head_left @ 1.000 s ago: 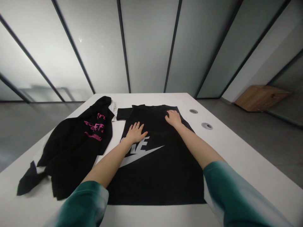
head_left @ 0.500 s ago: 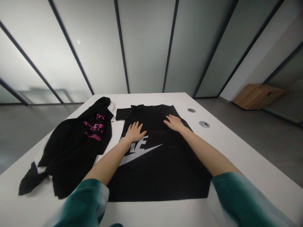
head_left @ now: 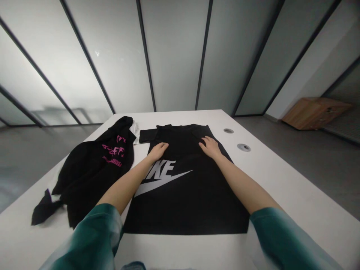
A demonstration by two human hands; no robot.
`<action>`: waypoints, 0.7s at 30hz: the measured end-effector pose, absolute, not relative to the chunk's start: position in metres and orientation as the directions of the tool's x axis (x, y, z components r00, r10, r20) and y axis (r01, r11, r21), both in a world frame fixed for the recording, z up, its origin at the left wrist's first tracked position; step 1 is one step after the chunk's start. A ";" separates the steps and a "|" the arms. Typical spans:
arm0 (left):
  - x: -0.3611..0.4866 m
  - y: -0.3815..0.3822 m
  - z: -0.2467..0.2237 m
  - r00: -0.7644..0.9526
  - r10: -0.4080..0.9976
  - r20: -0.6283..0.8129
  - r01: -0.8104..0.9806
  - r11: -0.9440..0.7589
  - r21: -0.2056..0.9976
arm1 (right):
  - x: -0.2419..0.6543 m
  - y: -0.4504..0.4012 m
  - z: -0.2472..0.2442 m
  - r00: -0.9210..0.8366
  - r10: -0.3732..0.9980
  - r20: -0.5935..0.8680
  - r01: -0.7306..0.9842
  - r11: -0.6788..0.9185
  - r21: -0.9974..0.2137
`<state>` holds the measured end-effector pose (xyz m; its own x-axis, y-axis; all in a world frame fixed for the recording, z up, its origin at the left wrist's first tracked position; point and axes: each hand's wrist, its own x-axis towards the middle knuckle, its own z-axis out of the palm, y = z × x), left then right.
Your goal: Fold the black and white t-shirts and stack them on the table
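Since the black Nike T-shirt (head_left: 182, 210) lies spread flat, the left hand (head_left: 157, 151) and right hand (head_left: 210, 147) rest open on it, fingers slightly curled, holding nothing.

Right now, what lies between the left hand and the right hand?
In the head view, the left hand and right hand have only the black T-shirt between them.

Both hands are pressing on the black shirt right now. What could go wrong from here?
The left hand and right hand rest flat on the black Nike T-shirt, so dragging them might ruck the fabric above the print. The shirt's sleeve lies close beside the black hoodie, so it could catch and pull the hoodie along.
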<state>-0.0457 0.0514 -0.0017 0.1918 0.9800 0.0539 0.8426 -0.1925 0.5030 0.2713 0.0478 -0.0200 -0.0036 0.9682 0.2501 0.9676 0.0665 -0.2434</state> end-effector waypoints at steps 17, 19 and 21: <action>-0.113 0.123 0.026 -0.340 0.939 -0.059 0.890 0.341 0.302 | 0.272 0.044 -0.018 -0.030 0.958 0.285 0.948 0.118 -0.297; -0.117 0.126 0.027 -0.295 0.952 -0.087 0.907 0.308 0.288 | 0.271 0.043 -0.017 -0.032 0.958 0.283 0.951 0.116 -0.286; -0.119 0.126 0.026 -0.301 0.952 -0.050 0.899 0.301 0.318 | 0.271 0.043 -0.017 -0.032 0.957 0.290 0.955 0.115 -0.273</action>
<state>-0.1185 0.1260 0.0261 -0.3009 0.9523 -0.0505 0.8991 0.3009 0.3179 0.2708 0.0434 -0.0175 -0.0320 0.9566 0.2898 0.9551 0.1147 -0.2731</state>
